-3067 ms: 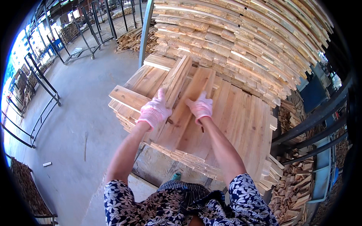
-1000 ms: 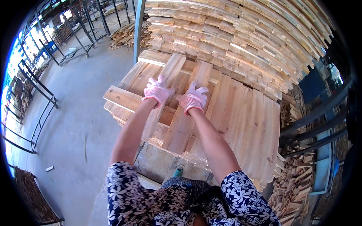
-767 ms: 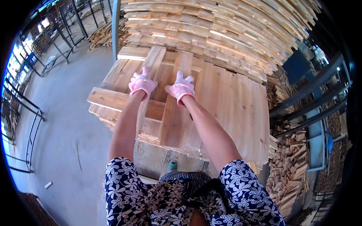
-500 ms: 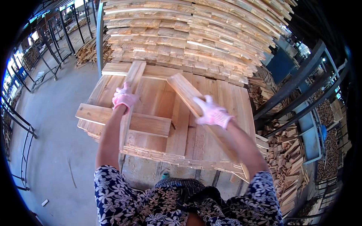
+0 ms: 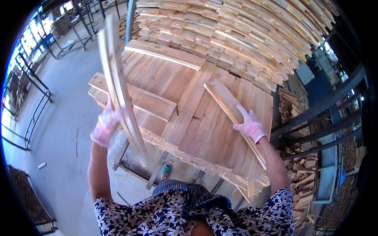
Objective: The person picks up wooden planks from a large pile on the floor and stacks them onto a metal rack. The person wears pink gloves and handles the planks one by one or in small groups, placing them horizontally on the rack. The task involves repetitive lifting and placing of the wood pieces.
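Both hands gloved in pink, each closed on its own plank. Left hand (image 5: 105, 128) grips a long thin plank (image 5: 118, 84) near its lower third; the plank is tipped up almost on end, edge toward the person, long axis running from low by the stack's near corner up and slightly left, top end high over the concrete floor (image 5: 59, 118). Right hand (image 5: 249, 126) clamps a shorter board (image 5: 232, 114) lifted at a slant over the right side of the plank stack (image 5: 189, 118); its long axis runs from upper left down to lower right, near end past the wrist.

Judgement: the upright plank wants a firmer grip nearer its middle, or it may swing. Keeping the two boards well apart would avoid a clash over the stack. The taller pile (image 5: 236, 35) stands behind.
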A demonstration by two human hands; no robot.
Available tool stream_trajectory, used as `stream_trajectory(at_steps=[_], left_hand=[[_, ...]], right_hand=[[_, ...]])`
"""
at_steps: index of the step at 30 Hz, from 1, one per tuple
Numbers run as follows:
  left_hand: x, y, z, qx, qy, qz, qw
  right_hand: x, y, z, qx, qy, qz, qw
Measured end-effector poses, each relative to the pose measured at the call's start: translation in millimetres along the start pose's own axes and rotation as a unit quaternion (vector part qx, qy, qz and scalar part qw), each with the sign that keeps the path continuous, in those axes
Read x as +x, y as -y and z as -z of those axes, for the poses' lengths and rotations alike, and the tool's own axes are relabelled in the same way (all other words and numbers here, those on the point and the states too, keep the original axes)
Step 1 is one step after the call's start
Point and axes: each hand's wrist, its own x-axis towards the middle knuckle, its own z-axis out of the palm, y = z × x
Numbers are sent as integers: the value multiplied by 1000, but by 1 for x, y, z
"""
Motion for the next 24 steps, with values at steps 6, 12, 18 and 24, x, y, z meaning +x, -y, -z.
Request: stream_trajectory(at_steps=[6,12,18,24], left_hand=[[-126,99,-46,-114,-232,-20,966],[-206,143,-136,-173,-233,189,938],[-222,183,-220,-307,-173,314,881],[-147,141,-268,-365,-65,365,854]], right_hand=[[81,-2,78,-130,-32,100,986],[177,-14,65,-133,19,126,983],[189,-33,46,-61,-34,195,978],[187,-14,38,-88,-85,211,970]])
